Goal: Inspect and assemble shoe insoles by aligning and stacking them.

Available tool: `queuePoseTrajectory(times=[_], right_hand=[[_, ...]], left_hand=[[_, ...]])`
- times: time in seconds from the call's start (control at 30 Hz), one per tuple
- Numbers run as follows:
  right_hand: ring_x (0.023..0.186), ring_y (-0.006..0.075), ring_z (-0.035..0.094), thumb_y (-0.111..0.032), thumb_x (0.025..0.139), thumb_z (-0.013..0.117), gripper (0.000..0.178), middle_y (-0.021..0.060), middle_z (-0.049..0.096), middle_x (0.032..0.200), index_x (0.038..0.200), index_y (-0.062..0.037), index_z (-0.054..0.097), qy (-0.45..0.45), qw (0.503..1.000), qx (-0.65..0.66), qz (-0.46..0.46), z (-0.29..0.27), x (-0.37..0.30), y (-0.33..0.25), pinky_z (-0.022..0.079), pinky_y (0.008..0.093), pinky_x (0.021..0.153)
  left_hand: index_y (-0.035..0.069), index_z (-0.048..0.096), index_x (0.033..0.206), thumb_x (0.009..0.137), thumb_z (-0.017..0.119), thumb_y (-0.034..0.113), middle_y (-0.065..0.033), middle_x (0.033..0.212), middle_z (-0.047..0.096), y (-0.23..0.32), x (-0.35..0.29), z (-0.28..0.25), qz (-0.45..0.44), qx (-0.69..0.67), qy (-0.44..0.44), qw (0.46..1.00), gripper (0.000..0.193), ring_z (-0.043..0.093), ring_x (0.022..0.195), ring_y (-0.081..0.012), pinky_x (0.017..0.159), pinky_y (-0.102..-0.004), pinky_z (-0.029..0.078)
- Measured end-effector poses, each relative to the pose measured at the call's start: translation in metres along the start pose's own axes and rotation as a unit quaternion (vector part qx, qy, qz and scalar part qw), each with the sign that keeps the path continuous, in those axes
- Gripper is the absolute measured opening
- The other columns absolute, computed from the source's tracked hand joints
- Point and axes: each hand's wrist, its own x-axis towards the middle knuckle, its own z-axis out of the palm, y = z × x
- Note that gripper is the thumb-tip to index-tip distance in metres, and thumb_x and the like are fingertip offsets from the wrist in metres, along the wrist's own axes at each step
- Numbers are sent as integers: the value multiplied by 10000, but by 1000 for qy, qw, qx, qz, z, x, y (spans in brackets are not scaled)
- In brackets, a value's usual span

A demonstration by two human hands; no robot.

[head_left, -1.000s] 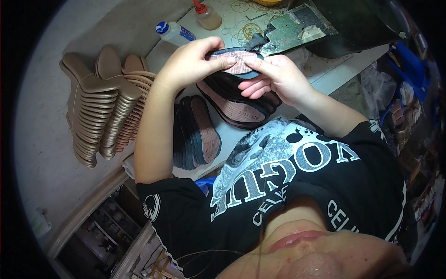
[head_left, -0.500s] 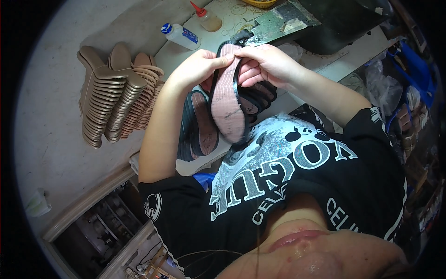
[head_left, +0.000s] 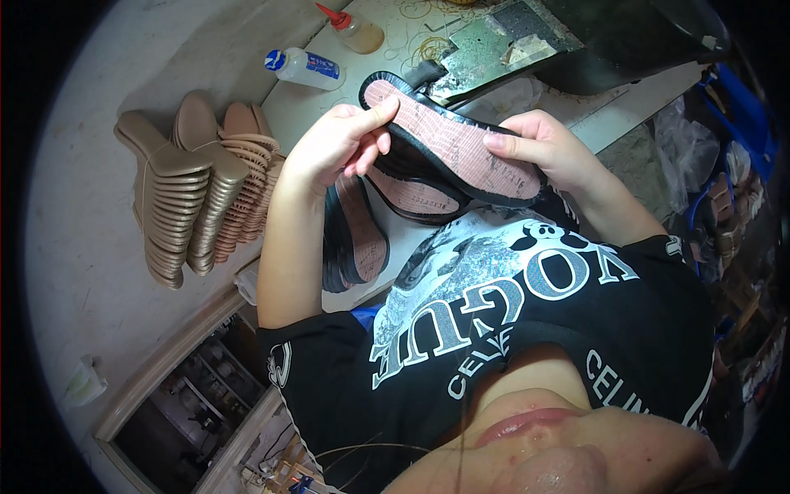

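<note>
Between my two hands a shoe insole (head_left: pixel 457 142) slants across, its pink ribbed underside facing up and its black rim showing. My left hand (head_left: pixel 341 144) pinches the narrow end, thumb on the pink face. At the wide end my right hand (head_left: pixel 547 152) grips the edge, its thumb on the pink face and the fingers partly hidden behind. Just below the held piece lies another black-edged insole (head_left: pixel 415 196), partly covered. Next to my left forearm, a stack of black and pink insoles (head_left: pixel 360 230) rests on the white table.
Bundles of gold and tan insoles (head_left: pixel 177 198) stand at the left. Behind my hands are a white bottle with a blue cap (head_left: pixel 303 68), a bottle with a red nozzle (head_left: pixel 360 34) and a worn green machine plate (head_left: pixel 494 53). Clear plastic bags (head_left: pixel 675 152) hang at the right.
The insole has swung from nearly upright to slanting down rightward. My right hand has shifted from its narrow end to its wide end; my left hand stays at the narrow end.
</note>
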Motion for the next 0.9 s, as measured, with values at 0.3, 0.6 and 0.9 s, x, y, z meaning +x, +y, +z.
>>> queuePoseTrajectory(times=[0.3,0.6,0.9], right_hand=[[761,53,583,-214,904,603,253,34,664,861,940,27,673,-16,996,87,8,21,38,6,465,207,690],[573,178,501,-318,867,632,343,135,544,643,811,18,594,-152,911,-381,-44,33,33,21,416,333,576],[735,383,587,-263,877,557,298,227,585,770,819,30,553,-58,865,-481,-130,43,37,47,461,419,668]], left_hand=[[68,576,596,915,532,479,26,379,400,-6,9,-20,63,9,134,989,522,283,297,-52,327,-212,201],[-54,423,1171,903,584,351,-133,786,642,-71,39,-65,136,-287,262,911,512,562,516,-117,416,-189,434],[-91,167,1344,711,809,203,-213,1079,546,-99,150,-112,149,-215,406,876,948,626,734,-212,515,-270,554]])
